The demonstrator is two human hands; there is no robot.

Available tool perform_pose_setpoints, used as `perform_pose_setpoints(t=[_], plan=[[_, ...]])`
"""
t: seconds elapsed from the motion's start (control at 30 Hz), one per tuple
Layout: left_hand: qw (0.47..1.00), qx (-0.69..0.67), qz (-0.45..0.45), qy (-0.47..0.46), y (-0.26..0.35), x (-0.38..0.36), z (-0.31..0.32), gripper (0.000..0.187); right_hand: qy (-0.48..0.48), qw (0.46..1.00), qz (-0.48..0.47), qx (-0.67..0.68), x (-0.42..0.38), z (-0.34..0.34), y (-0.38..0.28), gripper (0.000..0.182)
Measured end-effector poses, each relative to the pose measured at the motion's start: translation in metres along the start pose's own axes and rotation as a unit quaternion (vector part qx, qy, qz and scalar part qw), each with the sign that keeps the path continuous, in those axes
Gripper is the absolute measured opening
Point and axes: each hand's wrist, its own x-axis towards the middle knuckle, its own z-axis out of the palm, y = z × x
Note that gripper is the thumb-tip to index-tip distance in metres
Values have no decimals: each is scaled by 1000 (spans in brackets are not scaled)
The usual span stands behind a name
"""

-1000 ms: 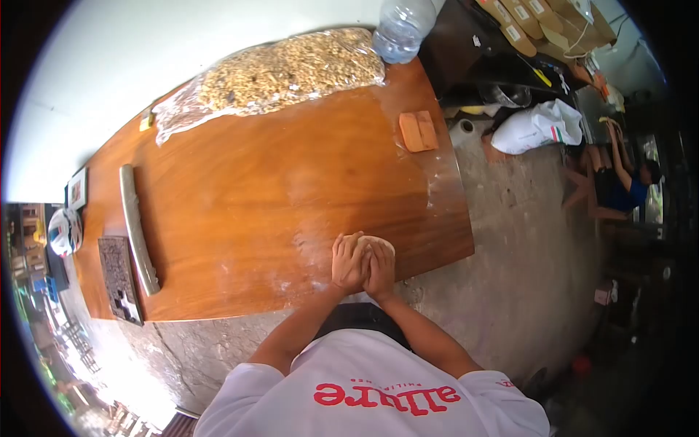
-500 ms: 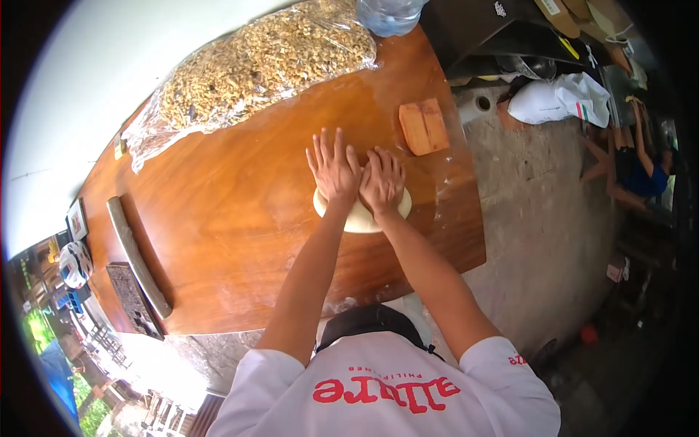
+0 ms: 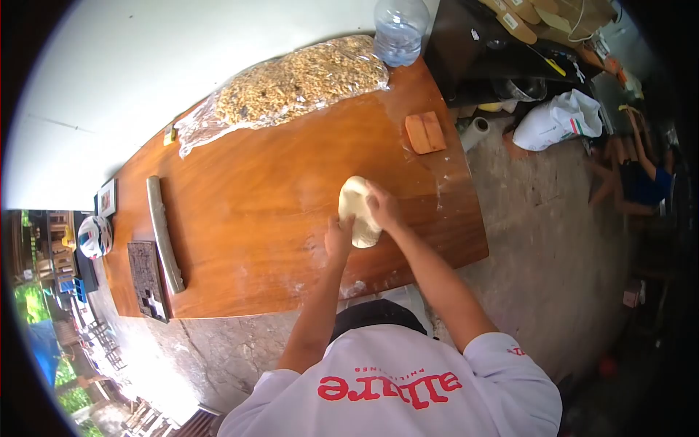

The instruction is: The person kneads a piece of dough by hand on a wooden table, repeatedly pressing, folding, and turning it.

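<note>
A pale oval piece of dough is held between my hands over the wooden table, its long side pointing away from me. My left hand grips its near left edge, the thumb lying on the dough's face. At the far right edge, my right hand has its fingers closed round the dough. The underside of the dough and some fingertips are hidden.
On the wooden table lie a bag of brown flakes, an orange-brown block, a grey rod and a dark board. A water jug stands at the back. A person is at far right.
My hands were pressing flat on the dough with fingers stretched. Now they grip it at its two sides, and it is turned lengthwise and nearer my left. The view has shifted slightly.
</note>
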Motion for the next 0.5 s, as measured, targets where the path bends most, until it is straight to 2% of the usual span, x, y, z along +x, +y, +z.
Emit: perform_pose_setpoints(t=[0.07, 0.13, 0.17, 0.2, 0.23, 0.27, 0.3, 0.33, 0.37, 0.4, 0.43, 0.47, 0.5], plan=[[998, -52, 11, -15, -43, 9, 1, 52, 20, 1000, -1, -11, -34, 6, -34, 36], [994, -105, 24, -32, -56, 7, -12, 53, 55, 974, -84, -203, -65, 6, -59, 39], [991, -91, 83, 49, -44, 12, -19, 52, 55, 972, -92, -208, -72, 0, -65, 39], [979, -78, 138, 129, -33, 18, -23, 52, -5, 967, -120, -223, -79, -11, -67, 41], [976, -111, 166, 89, -26, 30, -25, 51, -68, 958, -143, -239, -87, -24, -68, 43], [970, -144, 192, 47, -19, 42, -25, 50, -111, 955, -155, -228, -73, -37, -68, 34], [969, -155, 187, 47, -5, 48, -24, 50, -190, 970, -2, -154, -49, -50, -67, 30], [978, -131, 149, -72, 11, 51, -27, 49, -258, 951, 153, -75, -24, -57, -66, 32], [970, -102, 114, -190, 21, 52, -28, 49, -199, 968, 132, -80, -2, -60, -66, 44], [969, -106, 118, -188, 26, 50, -26, 49, -150, 968, 169, -108, 14, -54, -58, 43], [971, -123, 109, -172, 30, 47, -25, 50, -147, 969, 167, -110, 16, -34, -41, 43], [973, -138, 97, -156, 33, 43, -21, 51, -19, 991, 129, 22, 16, -5, -18, 39], [973, -138, 98, -155, 29, 41, -14, 51, 109, 978, 87, 155, 17, 17, -4, 36]])
